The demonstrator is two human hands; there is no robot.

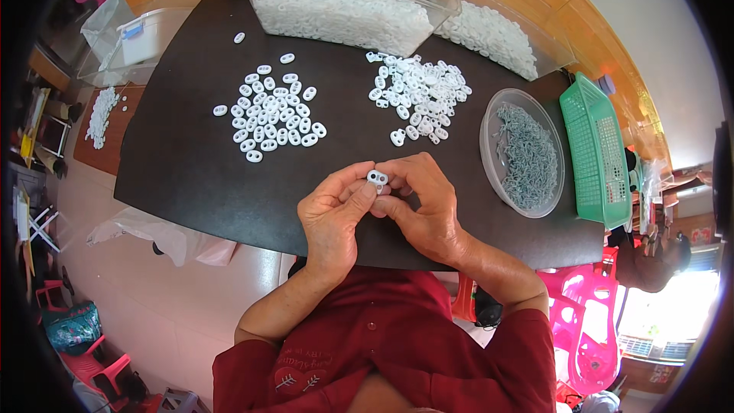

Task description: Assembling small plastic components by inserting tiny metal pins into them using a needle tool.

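Note:
Near the table's front edge, both my hands are closed around one small white cord lock [377, 177], an oval plastic piece with two dark holes facing up. The thumb and fingers of my left hand [336, 210] pinch it from the left. From the other side my right hand [424, 203] grips the same piece with thumb and forefinger. A paler bit shows below the holes, partly covered by the fingertips. Ahead to the left lies a loose group of similar two-hole oval pieces [267, 116]. A denser heap of white plastic parts [420, 88] lies ahead to the right.
Clear bins of white parts [344, 9] [489, 37] line the table's far side. On the right, a round clear tub [485, 145] holds small grey metal pieces resembling springs, beside a green basket [592, 153]. Pink plastic chairs [585, 329] stand beyond the table's right front corner.

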